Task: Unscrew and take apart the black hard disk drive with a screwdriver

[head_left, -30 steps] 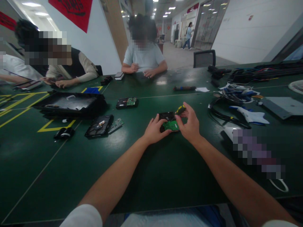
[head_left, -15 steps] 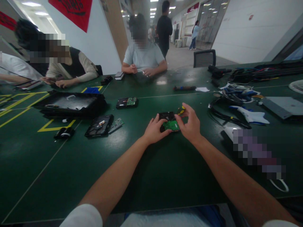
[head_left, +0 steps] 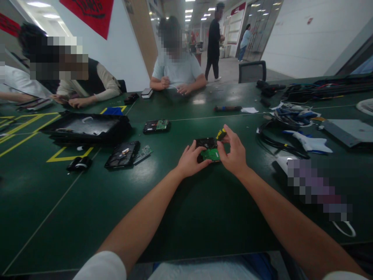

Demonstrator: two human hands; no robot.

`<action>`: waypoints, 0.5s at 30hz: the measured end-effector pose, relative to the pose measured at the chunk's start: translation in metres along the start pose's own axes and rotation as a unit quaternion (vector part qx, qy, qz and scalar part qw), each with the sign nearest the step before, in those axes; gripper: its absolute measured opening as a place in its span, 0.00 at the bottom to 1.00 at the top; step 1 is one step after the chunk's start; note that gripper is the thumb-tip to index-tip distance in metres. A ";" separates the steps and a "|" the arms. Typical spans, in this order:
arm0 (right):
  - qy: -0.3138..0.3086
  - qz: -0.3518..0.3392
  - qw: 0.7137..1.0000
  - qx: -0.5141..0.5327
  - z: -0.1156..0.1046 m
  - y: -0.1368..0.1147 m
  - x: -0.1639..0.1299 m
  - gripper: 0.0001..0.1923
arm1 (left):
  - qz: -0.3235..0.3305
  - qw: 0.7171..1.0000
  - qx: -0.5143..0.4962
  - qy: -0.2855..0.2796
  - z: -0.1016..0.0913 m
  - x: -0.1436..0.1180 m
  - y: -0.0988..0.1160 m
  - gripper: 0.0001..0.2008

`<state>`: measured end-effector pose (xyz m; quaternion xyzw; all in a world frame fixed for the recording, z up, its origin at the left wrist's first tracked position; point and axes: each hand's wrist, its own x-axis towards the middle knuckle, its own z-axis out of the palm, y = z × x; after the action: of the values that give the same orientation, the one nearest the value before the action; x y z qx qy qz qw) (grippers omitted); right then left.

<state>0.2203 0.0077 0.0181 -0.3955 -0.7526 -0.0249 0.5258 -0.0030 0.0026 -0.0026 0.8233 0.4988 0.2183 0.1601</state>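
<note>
Gripping HDD (head_left: 212, 155), L hand (head_left: 188, 162) — screwdriver (head_left: 221, 135), R hand (head_left: 234, 154)

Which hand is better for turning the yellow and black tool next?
Probably the right hand: its fingers hold the tool by the drive's right side. The left hand looks busy holding the drive at its left side, farther from the tool.

Red wall banner (head_left: 90, 15), far beyond and left of your left hand (head_left: 189, 160): dark brushed characters, illegible. Red strip (head_left: 8, 25), farther left: dark marks, illegible. Green circuit board (head_left: 212, 155), between your left hand and right hand (head_left: 234, 152): pale print, too small to read.
</note>
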 end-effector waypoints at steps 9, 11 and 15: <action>0.013 0.000 1.000 0.000 0.001 0.001 0.001 0.34 | 0.000 1.000 0.007 0.002 0.003 0.000 -0.001 0.32; 0.014 0.000 1.000 0.005 0.001 0.001 0.000 0.34 | 0.000 1.000 0.006 0.004 0.003 0.000 -0.001 0.33; 0.021 -0.002 1.000 0.007 0.001 0.002 0.000 0.33 | 0.003 1.000 0.006 0.004 0.002 0.001 -0.002 0.32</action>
<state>0.2202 0.0094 0.0171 -0.3897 -0.7423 -0.0293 0.5444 -0.0028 0.0037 -0.0052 0.8252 0.4978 0.2190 0.1529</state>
